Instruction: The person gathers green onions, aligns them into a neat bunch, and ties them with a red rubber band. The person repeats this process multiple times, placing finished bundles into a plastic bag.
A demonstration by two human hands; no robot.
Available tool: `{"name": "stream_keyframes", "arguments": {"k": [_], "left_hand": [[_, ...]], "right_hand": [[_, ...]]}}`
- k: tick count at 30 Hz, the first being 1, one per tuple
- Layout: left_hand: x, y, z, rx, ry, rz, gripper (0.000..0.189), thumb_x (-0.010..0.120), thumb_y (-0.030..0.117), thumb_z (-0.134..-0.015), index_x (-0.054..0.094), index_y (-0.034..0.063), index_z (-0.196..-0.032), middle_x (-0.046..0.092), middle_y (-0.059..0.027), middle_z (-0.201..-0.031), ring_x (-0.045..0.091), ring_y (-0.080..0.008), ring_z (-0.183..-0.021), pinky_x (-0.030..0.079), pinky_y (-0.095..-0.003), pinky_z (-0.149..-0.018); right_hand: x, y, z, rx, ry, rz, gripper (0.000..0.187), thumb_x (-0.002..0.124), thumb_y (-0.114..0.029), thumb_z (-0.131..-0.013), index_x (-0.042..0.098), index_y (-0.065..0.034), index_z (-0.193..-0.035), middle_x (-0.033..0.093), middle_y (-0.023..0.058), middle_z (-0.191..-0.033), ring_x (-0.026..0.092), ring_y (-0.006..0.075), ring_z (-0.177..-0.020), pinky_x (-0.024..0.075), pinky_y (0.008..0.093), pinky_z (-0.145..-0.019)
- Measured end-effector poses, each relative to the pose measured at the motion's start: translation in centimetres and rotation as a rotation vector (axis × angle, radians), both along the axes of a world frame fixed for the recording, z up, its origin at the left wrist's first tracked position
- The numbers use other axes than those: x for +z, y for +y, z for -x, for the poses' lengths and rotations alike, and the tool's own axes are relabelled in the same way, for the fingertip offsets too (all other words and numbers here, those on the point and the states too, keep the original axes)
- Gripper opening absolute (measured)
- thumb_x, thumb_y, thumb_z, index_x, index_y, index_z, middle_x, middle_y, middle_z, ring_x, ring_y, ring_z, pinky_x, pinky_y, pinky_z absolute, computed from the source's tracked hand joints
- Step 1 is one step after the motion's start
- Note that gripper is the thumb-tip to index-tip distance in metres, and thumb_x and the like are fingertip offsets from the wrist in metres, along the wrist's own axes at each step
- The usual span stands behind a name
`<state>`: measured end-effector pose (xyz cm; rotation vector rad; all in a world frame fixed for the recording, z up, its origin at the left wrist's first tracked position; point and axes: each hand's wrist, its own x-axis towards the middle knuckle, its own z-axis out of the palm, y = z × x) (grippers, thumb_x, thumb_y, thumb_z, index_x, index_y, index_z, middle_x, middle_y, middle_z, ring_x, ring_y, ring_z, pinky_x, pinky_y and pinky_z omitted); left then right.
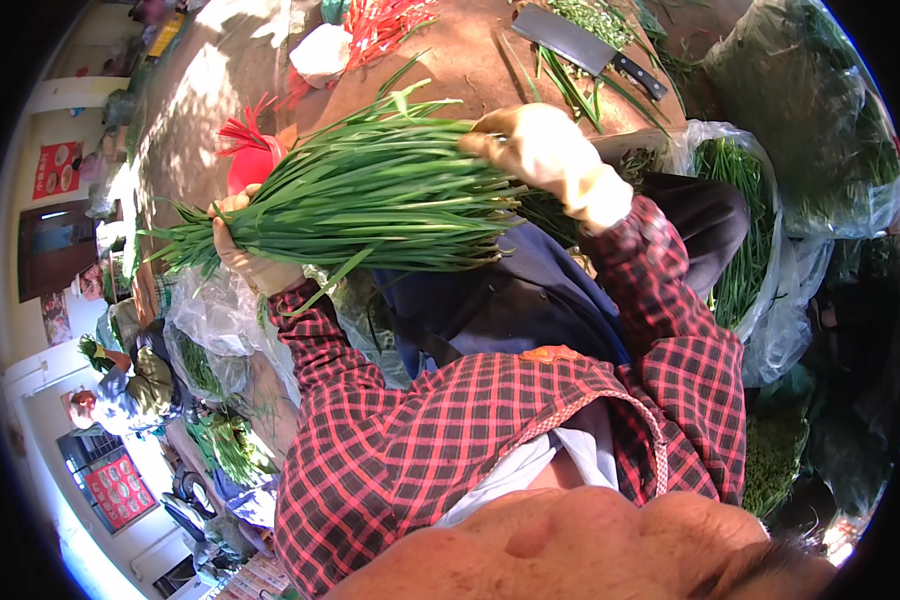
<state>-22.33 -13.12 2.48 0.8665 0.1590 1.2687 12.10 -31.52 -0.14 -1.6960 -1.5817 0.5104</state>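
Note:
A thick bundle of garlic chives (382, 195) lies sideways in the air above my lap. My left hand (247, 244), in a pale glove with bare fingertips, grips its leafy tip end. At the cut stem ends my right hand (540, 157), in a cream glove, has its fingers bent against the upper stems and seems to pinch some of them; the fingertips are partly blurred. Behind my left hand is a red round container (255, 165) with red ties (247, 131) sticking up from it. Dark blue cloth (495, 292) covers my lap.
A cleaver (570, 45) lies among trimmings on the wooden tabletop (450, 82). Near it are a white lump (321, 54) and red strips (382, 30). Plastic bags of chives (731, 217) stand at my right. Another person (135, 375) holds greens at far left.

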Motion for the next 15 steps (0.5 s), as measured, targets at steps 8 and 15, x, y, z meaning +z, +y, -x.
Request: {"name": "stream_keyframes", "arguments": {"k": [8,15], "left_hand": [[-0.2,-1.0,2.6,-0.07,-0.001,0.069,0.014,0.065,0.016,-0.093,0.057,0.0107,-0.102,0.059,-0.0008,-0.099,0.056,-0.0219,-0.105,0.035,-0.0491,-0.112],[-0.9,-0.9,3.1,-0.134,-0.089,0.179,0.012,0.066,0.016,-0.094,0.061,0.0113,-0.104,0.06,-0.0002,-0.094,0.056,-0.0192,-0.105,0.038,-0.0497,-0.11]], "right_hand": [[-6.8,-1.1,1.8,-0.237,0.492,-0.119,0.021,0.069,-0.022,-0.093,0.07,-0.0056,-0.107,0.071,0.0174,-0.08,0.07,0.0257,-0.071,0.0542,0.0348,-0.068],[-11.2,-5.1,-2.3,-0.565,-0.373,0.223,0.02,0.067,-0.029,-0.091,0.065,-0.0099,-0.085,0.068,0.0144,-0.069,0.067,0.0354,-0.063,0.0528,0.046,-0.057]]}}
